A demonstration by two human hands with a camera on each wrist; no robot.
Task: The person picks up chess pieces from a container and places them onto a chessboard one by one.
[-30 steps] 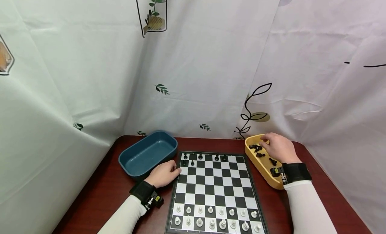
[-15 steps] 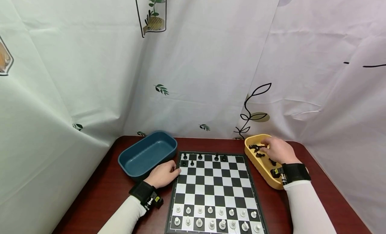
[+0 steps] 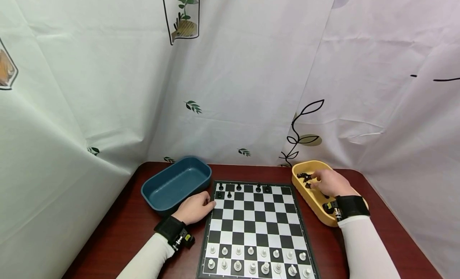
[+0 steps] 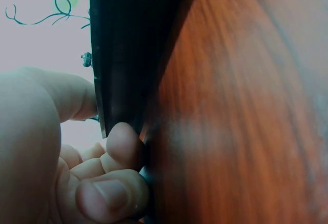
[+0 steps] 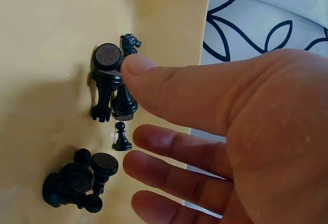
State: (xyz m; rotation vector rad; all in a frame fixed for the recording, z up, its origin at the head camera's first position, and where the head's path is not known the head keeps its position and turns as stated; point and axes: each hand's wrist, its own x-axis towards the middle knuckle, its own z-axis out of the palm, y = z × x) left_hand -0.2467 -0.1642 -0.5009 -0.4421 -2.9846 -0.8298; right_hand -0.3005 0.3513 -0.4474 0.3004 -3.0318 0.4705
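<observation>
Dark tabletop (image 3: 118, 231): left hand (image 3: 195, 207), fingers curled, steadies the chessboard (image 3: 255, 227); right hand (image 3: 332, 182), open and empty, reaches for black pieces (image 5: 110, 83) in the yellow tray (image 3: 316, 201).

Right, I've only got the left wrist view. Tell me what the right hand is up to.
Observer: The right hand is in the yellow tray, fingers spread, one tip at a cluster of black pieces. It grips nothing.
Operator: Now describe the board.
Observer: On the chessboard, white pieces fill the two nearest rows. Six black ones stand at the far end.
Operator: Say what's beside the left hand.
Observer: A blue tray, just beyond the left hand.
</observation>
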